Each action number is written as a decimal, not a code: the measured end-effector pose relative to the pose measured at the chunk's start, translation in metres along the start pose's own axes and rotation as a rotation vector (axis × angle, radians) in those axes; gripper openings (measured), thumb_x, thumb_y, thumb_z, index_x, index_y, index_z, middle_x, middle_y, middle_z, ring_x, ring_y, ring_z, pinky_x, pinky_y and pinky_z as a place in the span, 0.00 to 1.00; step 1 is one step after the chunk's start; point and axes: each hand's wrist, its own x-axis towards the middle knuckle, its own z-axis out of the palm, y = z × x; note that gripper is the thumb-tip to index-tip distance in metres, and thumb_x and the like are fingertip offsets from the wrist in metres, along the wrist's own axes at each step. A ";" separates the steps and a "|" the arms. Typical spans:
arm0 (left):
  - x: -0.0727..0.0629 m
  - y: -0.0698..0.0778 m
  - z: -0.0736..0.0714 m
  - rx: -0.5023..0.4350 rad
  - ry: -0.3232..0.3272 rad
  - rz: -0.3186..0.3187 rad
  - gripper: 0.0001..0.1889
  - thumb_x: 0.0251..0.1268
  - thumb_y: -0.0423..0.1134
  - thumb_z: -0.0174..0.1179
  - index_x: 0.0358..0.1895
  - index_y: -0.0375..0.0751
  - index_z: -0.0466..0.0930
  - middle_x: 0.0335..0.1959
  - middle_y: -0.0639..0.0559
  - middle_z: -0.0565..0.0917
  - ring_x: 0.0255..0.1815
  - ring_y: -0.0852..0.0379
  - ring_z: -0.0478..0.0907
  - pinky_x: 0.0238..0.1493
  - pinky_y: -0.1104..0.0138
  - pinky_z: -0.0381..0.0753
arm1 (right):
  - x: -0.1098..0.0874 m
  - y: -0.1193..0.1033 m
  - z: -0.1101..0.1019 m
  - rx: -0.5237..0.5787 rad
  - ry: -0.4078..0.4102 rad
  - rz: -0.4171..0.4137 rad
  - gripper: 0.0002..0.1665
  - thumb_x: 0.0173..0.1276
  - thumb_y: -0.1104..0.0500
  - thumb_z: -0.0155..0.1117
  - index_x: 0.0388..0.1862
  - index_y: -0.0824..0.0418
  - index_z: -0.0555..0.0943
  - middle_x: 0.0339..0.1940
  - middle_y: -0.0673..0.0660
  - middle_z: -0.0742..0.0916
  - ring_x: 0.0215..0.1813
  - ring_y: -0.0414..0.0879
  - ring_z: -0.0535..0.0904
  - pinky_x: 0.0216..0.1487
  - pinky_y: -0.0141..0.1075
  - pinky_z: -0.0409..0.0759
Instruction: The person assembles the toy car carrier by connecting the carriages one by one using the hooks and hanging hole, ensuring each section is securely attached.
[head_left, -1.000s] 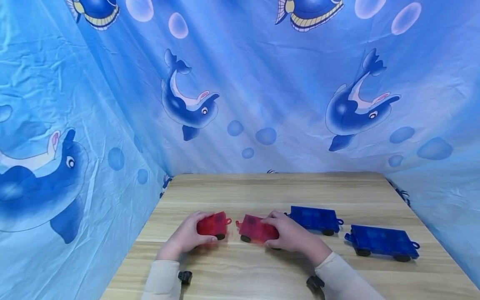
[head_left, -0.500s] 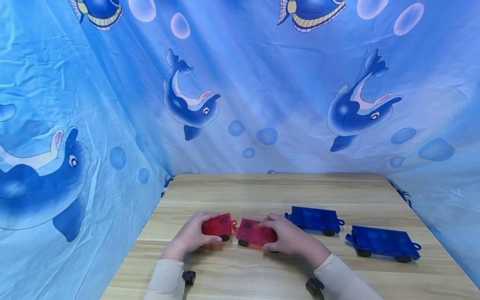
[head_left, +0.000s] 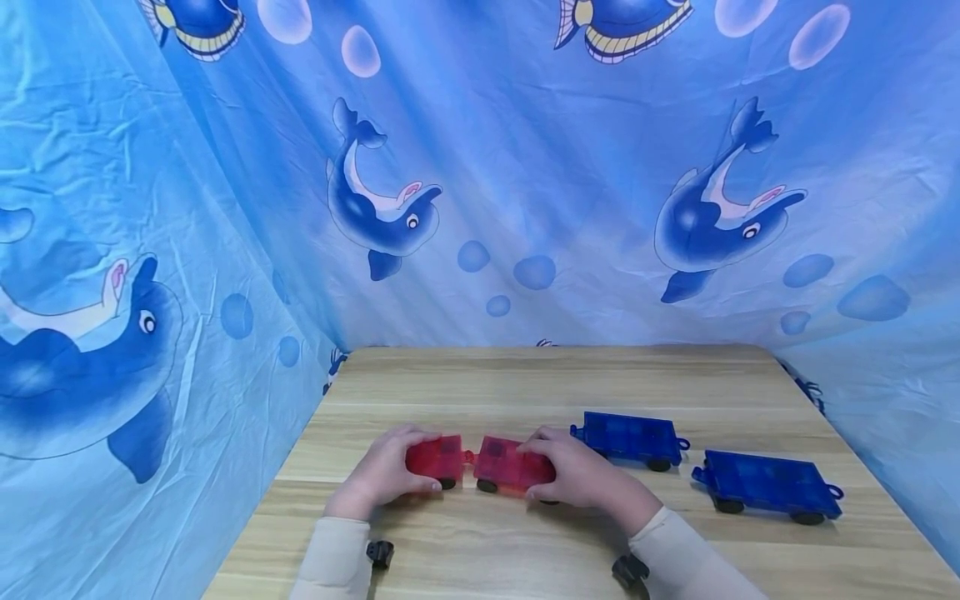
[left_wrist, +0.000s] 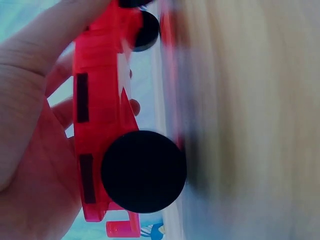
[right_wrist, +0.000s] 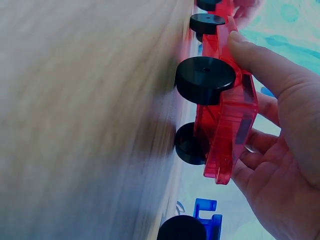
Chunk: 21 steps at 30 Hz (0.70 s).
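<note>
Four toy wagons stand on the table (head_left: 480, 383): two red, two blue. The left hand (head_left: 384, 468) is part-closed, thumb and fingers gripping the first red wagon (head_left: 446, 457) by its sides; the right hand (head_left: 576, 472) likewise grips the second red wagon (head_left: 501, 461). Both sit end to end midway between the table's left and right edges, couplings meeting. The farther blue wagon (head_left: 630, 437) lies towards the far right corner, the nearer blue wagon (head_left: 768, 480) near the right edge.
</note>
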 end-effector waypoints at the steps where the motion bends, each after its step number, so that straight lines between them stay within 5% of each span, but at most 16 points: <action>1: 0.000 0.000 0.000 0.009 -0.001 0.005 0.43 0.39 0.58 0.87 0.66 0.57 0.84 0.59 0.60 0.82 0.59 0.53 0.78 0.61 0.48 0.80 | 0.000 0.000 0.000 -0.002 0.000 0.002 0.38 0.61 0.42 0.82 0.70 0.45 0.81 0.61 0.46 0.81 0.58 0.44 0.76 0.56 0.42 0.84; 10: -0.001 0.000 0.000 0.024 0.000 -0.011 0.43 0.38 0.59 0.87 0.65 0.60 0.84 0.61 0.60 0.82 0.63 0.50 0.77 0.64 0.47 0.78 | 0.000 0.001 0.000 -0.009 0.006 -0.021 0.37 0.61 0.43 0.82 0.69 0.46 0.82 0.61 0.47 0.81 0.58 0.44 0.77 0.56 0.43 0.84; 21: -0.002 -0.012 -0.001 -0.064 0.015 -0.012 0.43 0.37 0.52 0.89 0.65 0.54 0.84 0.62 0.59 0.83 0.63 0.51 0.77 0.65 0.50 0.77 | -0.001 0.000 -0.005 -0.060 0.022 0.029 0.43 0.61 0.38 0.81 0.71 0.54 0.80 0.64 0.51 0.81 0.60 0.48 0.78 0.59 0.47 0.83</action>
